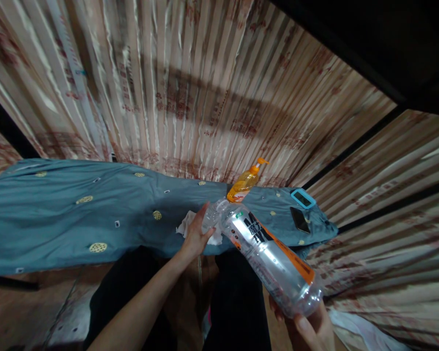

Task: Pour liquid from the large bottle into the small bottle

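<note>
My right hand [310, 324] grips the base of a large clear plastic bottle [270, 256] with an orange and black label, tilted so its neck points away from me. My left hand [197, 234] is at the bottle's neck, fingers closed around the cap end. Just beyond the left hand lies a crumpled white tissue [186, 225] on a blue-green cloth [76, 214] with yellow dots.
An orange pump bottle [246, 181] stands at the cloth's far edge. To its right lie a turquoise-framed device [303, 198] and a dark phone [300, 219]. Striped beige curtains [190, 87] hang behind. My dark-clothed legs [237, 302] are below.
</note>
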A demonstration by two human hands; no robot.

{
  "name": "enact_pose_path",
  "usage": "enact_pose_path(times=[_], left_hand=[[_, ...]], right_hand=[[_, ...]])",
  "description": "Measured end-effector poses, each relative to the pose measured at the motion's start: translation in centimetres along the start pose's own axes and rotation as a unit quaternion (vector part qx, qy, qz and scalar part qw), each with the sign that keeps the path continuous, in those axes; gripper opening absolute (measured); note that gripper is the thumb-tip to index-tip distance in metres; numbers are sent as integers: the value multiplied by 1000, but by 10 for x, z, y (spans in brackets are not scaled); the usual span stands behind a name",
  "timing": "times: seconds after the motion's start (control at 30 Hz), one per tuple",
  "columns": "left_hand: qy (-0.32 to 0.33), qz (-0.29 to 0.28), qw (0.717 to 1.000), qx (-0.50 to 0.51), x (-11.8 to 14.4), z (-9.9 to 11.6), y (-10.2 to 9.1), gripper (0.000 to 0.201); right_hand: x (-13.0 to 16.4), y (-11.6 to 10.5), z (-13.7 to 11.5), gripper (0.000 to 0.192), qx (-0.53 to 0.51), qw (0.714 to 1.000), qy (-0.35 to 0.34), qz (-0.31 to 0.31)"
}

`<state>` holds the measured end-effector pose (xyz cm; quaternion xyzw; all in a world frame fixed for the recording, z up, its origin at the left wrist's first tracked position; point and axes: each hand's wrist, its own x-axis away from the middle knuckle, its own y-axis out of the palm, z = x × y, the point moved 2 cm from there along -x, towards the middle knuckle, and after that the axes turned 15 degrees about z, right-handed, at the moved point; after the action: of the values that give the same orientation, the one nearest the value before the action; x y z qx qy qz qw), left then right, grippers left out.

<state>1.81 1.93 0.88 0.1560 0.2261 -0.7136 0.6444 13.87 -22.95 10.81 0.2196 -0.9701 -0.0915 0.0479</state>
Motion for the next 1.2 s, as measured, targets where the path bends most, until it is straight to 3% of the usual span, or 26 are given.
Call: enact_pose_path(times=[0.2, 0.47, 0.87, 1.07, 1.2], left_hand=[[-2, -1, 1000, -1, -1, 0, 0, 66], [5, -4, 1000, -1, -1, 2, 0, 63], [-8, -9, 1000, -5, -1, 4, 0, 65], [-18, 4, 1000, -7, 1, 4, 1, 65], [-34, 8, 999, -8, 1, 0, 1, 71]], right_hand=[[0, -1, 0, 61, 15, 999, -15, -24], [-2, -3, 3, 81, 15, 1000, 4, 12], [-2, -7, 2, 81, 26, 1000, -4, -10], [-1, -7, 1, 74, 31, 999, -6, -13], [-1, -6, 3, 58, 23, 1000, -8, -14]])
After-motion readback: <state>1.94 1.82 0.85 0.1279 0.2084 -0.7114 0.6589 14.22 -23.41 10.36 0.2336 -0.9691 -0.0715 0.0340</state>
